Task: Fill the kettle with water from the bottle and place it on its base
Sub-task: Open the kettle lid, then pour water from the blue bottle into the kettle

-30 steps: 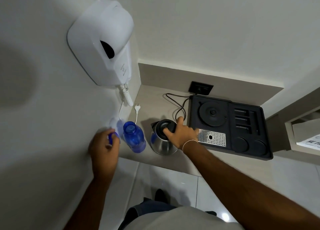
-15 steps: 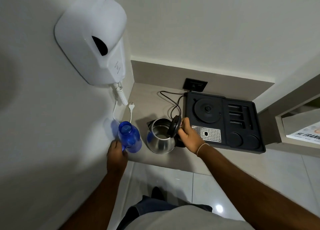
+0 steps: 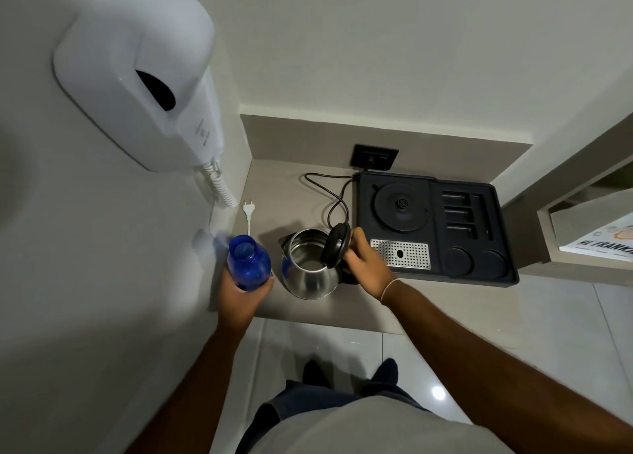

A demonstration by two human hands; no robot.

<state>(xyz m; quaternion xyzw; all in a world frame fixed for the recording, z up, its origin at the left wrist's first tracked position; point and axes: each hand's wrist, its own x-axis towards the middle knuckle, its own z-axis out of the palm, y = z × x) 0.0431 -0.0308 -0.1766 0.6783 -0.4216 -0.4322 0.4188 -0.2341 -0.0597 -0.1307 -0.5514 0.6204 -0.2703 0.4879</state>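
A steel kettle (image 3: 310, 275) stands on the beige counter (image 3: 284, 193), its black lid (image 3: 335, 250) tipped up and open. My right hand (image 3: 366, 265) grips the kettle's handle at its right side, thumb against the lid. A blue uncapped bottle (image 3: 248, 262) stands upright just left of the kettle, and my left hand (image 3: 245, 294) is wrapped around its lower body. The round black kettle base (image 3: 400, 207) sits in the dark tray (image 3: 479, 272) to the right, with nothing on it.
A white wall-mounted hair dryer (image 3: 144, 80) with a coiled cord hangs over the left side. A loose white plug (image 3: 249, 209) lies behind the bottle. The base's black cord (image 3: 334, 200) loops toward a wall socket (image 3: 375, 156). A perforated drip grate (image 3: 400, 255) sits beside my right hand.
The kettle lid went from closed to fully tipped open under my right hand. My left hand moved from beside the bottle to grasping its body.
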